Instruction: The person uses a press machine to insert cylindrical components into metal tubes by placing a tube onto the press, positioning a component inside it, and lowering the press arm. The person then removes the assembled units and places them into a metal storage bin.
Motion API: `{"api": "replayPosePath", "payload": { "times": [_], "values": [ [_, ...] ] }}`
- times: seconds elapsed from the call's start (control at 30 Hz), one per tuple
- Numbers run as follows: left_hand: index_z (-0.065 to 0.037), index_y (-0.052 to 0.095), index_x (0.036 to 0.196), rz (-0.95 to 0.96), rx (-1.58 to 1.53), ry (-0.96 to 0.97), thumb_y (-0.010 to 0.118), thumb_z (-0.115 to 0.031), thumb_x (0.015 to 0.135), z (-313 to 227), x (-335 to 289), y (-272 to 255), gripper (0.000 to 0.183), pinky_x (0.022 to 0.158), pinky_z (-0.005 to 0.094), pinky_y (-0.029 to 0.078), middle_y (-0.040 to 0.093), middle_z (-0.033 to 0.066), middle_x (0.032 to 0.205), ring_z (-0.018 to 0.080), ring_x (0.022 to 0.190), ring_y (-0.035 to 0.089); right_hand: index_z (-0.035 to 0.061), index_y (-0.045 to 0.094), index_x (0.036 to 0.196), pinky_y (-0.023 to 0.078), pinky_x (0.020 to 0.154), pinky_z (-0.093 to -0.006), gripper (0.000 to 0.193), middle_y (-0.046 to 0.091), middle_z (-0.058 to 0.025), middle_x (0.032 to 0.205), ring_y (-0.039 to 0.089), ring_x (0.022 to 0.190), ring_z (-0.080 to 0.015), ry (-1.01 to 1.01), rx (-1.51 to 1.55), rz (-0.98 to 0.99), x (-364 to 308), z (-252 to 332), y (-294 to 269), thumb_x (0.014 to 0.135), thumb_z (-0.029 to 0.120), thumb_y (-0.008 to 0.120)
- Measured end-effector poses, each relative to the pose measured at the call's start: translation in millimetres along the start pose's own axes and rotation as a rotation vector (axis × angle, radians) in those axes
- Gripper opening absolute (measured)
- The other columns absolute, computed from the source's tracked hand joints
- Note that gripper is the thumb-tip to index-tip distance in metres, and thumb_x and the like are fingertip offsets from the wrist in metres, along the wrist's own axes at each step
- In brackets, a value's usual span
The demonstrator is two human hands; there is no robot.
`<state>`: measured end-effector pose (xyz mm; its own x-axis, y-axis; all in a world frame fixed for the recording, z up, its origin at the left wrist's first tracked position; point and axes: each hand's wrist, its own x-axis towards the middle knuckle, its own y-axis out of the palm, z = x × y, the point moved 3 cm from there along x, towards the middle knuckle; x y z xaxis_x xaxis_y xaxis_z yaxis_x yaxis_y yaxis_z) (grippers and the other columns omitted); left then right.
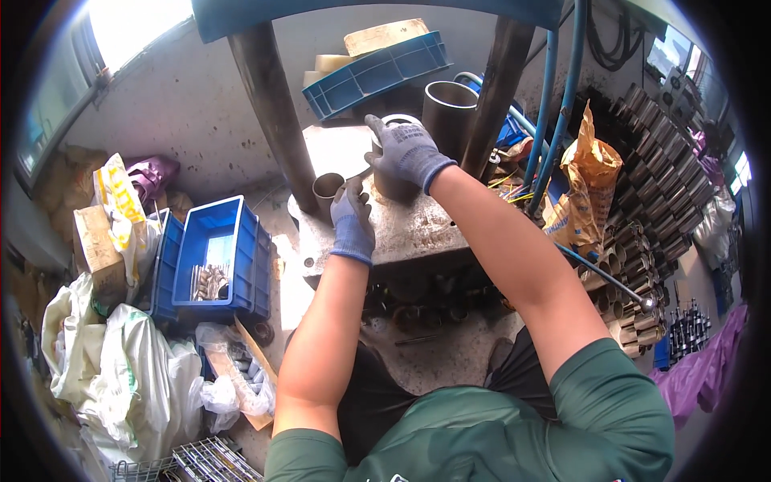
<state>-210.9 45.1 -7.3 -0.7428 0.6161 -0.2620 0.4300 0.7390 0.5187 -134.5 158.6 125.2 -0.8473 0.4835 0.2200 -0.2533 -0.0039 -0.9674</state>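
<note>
- Cluttered workshop; worn metal press bed (426,233) straight ahead of us, hole near its front left corner, bright window (144,28) upper left.
- Closest to us, lower left: white sacks (144,386) on the floor.
- Left of the bed, on the floor: blue bin (261,273), small metal parts (210,283) inside.
- Left hand (352,221), grey glove, over the left part of the bed; fingers bent, right up against the small tube. We can't tell if it grips.
- Small tube (324,191) stands upright near the bed's left edge, beside the left post (273,104).
- Right hand (408,154), same glove, laid across the top of the brown cylinder, fingers over its rim; we can't tell how firmly it holds.
- Brown cylinder (393,190) stands upright mid-bed, back from the front edge.
- Wide tube (450,120) behind it, toward the bed's back right corner, near the right post (502,88).
- Right side: torn paper bag (594,181), then stacked metal tubes (658,169).
- Farther back: tilted blue tray (377,76) carrying off-white blocks (385,36), wall behind.
</note>
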Motion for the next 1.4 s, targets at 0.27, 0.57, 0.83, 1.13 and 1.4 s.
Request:
{"api": "replayPosePath", "payload": {
  "times": [0.27,0.57,0.83,1.13,1.4],
  "values": [
    [-0.012,0.057,0.131,0.011,0.03,-0.02,0.065,-0.034,0.096,5.0,4.5,7.3,0.042,0.104,0.0403,0.043,0.06,0.0052,0.13,0.021,0.119,0.055,0.0052,0.035,0.157,0.053,0.096,-0.047,0.081,0.07,-0.0262,0.113,0.07,0.106,-0.0402,-0.268,0.202,-0.527,-56.3,-58.2,33.8,0.093,0.042,0.069],
    [0.004,0.05,0.133,0.169,0.042,0.047,0.063,-0.016,0.097,14.6,-2.1,45.6,0.044,0.08,0.0295,0.056,0.069,0.0133,0.109,0.0183,0.098,0.068,-0.0025,0.019,0.162,0.038,0.116,-0.0338,0.093,0.036,-0.022,0.16,0.044,0.141,-0.0253,0.427,1.335,-0.457,-154.0,-170.2,72.3,0.096,0.034,0.073],
    [-0.012,0.059,0.139,-0.123,1.4,0.671,0.068,-0.033,0.091,21.1,4.6,45.8,0.053,0.096,0.0434,0.054,0.068,0.0196,0.124,0.0318,0.116,0.066,-0.0018,0.025,0.162,0.038,0.116,-0.0332,0.08,0.042,-0.02,0.158,0.047,0.14,-0.0235,0.521,1.359,-0.48,-152.4,-168.8,67.8,0.1,0.033,0.063],
    [-0.01,0.053,0.148,0.226,1.813,0.377,0.054,-0.046,0.095,-6.4,-19.8,36.4,0.065,0.104,0.045,0.051,0.07,0.022,0.128,0.0351,0.12,0.067,0.0056,0.05,0.148,0.054,0.102,-0.0404,0.052,0.067,-0.0152,0.126,0.067,0.112,-0.0276,0.457,1.987,-0.425,-146.5,-168.3,69.6,0.101,0.028,0.048],
    [-0.011,0.074,0.113,0.271,1.913,0.254,0.058,-0.044,0.092,-56.7,-51.7,-24.6,0.043,0.096,0.0452,0.053,0.074,0.0176,0.115,0.0342,0.11,0.07,0.0028,0.041,0.154,0.054,0.101,-0.038,0.064,0.064,-0.0105,0.124,0.067,0.109,-0.0248,0.492,2.096,-0.409,-172.3,-166.3,68.6,0.093,0.012,0.058]
  ]
}}
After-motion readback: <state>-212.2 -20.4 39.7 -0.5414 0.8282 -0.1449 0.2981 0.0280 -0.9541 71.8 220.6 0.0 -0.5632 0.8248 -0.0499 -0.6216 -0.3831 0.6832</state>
